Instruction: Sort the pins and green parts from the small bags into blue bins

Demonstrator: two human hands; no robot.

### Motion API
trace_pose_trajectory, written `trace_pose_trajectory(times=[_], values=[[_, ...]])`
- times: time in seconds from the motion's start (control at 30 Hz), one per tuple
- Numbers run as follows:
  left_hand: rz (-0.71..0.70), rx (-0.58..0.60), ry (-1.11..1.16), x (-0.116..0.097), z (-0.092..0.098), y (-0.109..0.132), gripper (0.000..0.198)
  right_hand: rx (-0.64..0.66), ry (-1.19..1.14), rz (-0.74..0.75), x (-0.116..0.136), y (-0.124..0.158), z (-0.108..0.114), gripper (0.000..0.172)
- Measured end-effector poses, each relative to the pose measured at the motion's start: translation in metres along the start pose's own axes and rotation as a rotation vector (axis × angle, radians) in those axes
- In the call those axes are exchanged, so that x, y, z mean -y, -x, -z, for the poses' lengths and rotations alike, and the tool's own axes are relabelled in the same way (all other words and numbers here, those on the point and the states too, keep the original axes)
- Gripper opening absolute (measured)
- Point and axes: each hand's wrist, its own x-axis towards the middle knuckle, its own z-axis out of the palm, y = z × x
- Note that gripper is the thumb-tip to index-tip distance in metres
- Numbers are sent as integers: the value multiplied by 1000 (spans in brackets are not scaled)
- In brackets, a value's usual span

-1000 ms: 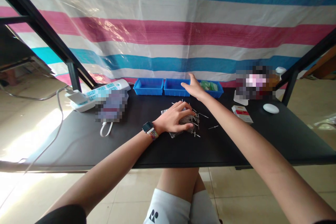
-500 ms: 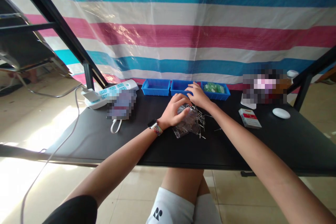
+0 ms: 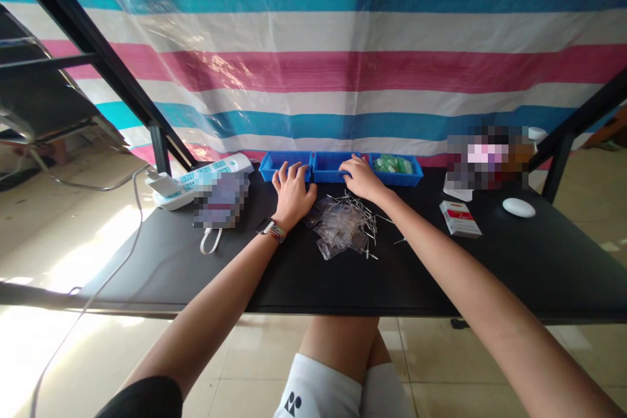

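My left hand (image 3: 294,196) is open, palm down, its spread fingers at the front edge of the left blue bin (image 3: 272,174). My right hand (image 3: 363,177) has its fingers stretched over the front right part of the middle blue bin (image 3: 328,174), and I see nothing held in it. Between and below my hands lies a heap of small clear plastic bags (image 3: 337,225). Thin silver metal pins (image 3: 371,222), which look like blind rivets, lie mixed along its right side. Green packets (image 3: 393,163) fill part of the right blue bin (image 3: 404,179).
On the left of the black table (image 3: 313,287) are a power strip (image 3: 210,173), a blurred-out device (image 3: 223,199) and a white cable loop (image 3: 210,241). A red and white small box (image 3: 460,219) and a white oval object (image 3: 519,208) lie right. A striped sheet (image 3: 313,65) hangs behind.
My left hand has moved left and away from the heap to the left bin, uncovering the bags. My right hand has stayed at the middle bin. The view has shifted slightly.
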Motion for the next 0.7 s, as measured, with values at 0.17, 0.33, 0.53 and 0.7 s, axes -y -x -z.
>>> trace_pose_trajectory(times=[0.17, 0.33, 0.53, 0.7], values=[[-14, 6, 20, -2, 2, -1, 54, 12, 41, -18, 5, 4, 3, 34], [-19, 18, 17, 1, -1, -2, 56, 41, 92, -26, 12, 6, 8, 36], [-49, 39, 5, 1, -2, -2, 63, 57, 221, 45, 19, 6, 13, 35], [-52, 52, -4, 0, -2, -2, 65, 31, 226, 77, 27, 10, 14, 40]])
